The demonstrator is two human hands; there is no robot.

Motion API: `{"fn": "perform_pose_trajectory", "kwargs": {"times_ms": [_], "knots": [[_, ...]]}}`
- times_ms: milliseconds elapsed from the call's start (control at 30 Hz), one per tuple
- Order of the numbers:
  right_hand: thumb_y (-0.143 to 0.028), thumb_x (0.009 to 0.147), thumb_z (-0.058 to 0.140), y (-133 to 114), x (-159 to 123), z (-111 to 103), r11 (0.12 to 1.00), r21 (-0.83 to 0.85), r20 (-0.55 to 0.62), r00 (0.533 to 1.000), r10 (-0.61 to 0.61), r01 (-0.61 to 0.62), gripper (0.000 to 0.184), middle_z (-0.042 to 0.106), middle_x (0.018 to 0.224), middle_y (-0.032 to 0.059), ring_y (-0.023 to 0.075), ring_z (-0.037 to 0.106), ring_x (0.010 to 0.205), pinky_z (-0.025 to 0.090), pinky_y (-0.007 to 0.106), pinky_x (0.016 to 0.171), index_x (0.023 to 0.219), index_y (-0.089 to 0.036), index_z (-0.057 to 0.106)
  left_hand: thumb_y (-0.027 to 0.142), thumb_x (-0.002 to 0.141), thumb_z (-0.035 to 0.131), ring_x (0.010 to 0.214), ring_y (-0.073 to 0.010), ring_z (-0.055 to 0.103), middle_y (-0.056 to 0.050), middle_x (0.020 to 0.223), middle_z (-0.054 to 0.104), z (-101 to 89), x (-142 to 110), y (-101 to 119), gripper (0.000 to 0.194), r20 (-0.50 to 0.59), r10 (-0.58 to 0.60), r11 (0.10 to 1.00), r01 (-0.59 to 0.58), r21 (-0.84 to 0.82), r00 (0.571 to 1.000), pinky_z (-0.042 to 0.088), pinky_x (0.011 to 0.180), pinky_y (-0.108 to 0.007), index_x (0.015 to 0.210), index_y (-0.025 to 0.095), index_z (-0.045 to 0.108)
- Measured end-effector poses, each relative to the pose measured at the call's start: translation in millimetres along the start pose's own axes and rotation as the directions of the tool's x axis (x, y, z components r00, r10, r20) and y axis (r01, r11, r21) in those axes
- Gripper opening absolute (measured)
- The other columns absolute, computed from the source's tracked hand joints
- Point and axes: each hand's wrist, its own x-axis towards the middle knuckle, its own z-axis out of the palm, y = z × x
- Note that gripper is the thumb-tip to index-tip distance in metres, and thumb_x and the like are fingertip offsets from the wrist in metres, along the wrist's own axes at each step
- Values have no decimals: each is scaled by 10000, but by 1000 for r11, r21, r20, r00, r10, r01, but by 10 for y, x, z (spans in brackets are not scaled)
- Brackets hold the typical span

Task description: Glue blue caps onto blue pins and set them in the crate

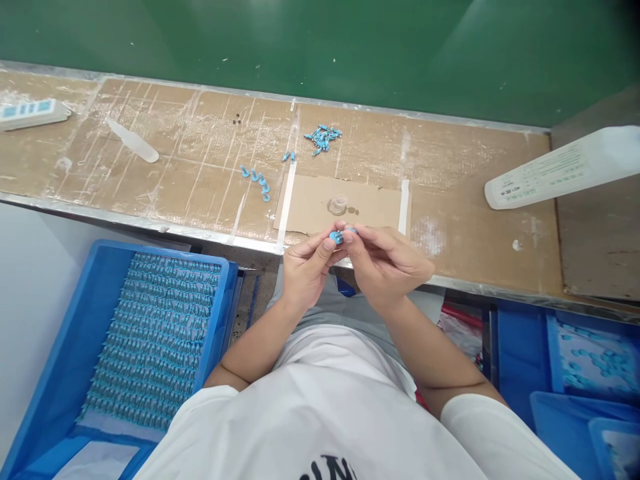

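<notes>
My left hand pinches a small blue plastic part between thumb and fingertips. Close against it, my right hand pinches another small blue piece, mostly covered by the fingers. Whether the two pieces touch, I cannot tell. Both hands are above the table's front edge. Just beyond them, a small clear cup sits on a cardboard sheet. A row of several blue parts with round bases stands to the left, and a pile of small blue pieces lies farther back.
A blue bin at lower left holds rows of blue parts. White bottles lie at right and left. A white box is at far left. Blue trays with blue pieces stand at lower right; a green wall rises behind.
</notes>
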Motion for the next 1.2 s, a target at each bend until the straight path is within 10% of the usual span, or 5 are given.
{"fn": "perform_pose_trajectory", "kwargs": {"times_ms": [700, 1200], "knots": [[-106, 740, 773, 23, 7, -12, 996, 77, 96, 995, 29, -36, 313, 768, 960, 23, 223, 742, 875, 624, 372, 766, 996, -283, 746, 321, 718, 808, 946, -210, 717, -44, 1008, 754, -72, -5, -10, 256, 26, 130, 985, -132, 108, 991, 611, 868, -368, 958, 235, 784], [-201, 705, 809, 106, 99, -109, 951, 227, 219, 962, 162, -212, 401, 728, 684, -59, 107, 654, 548, 594, 244, 577, 1093, -249, 720, 258, 785, 753, 844, -131, 683, -18, 909, 731, -76, -22, -40, 223, 129, 377, 875, -398, 275, 917, 586, 781, -272, 1005, 292, 767]]}}
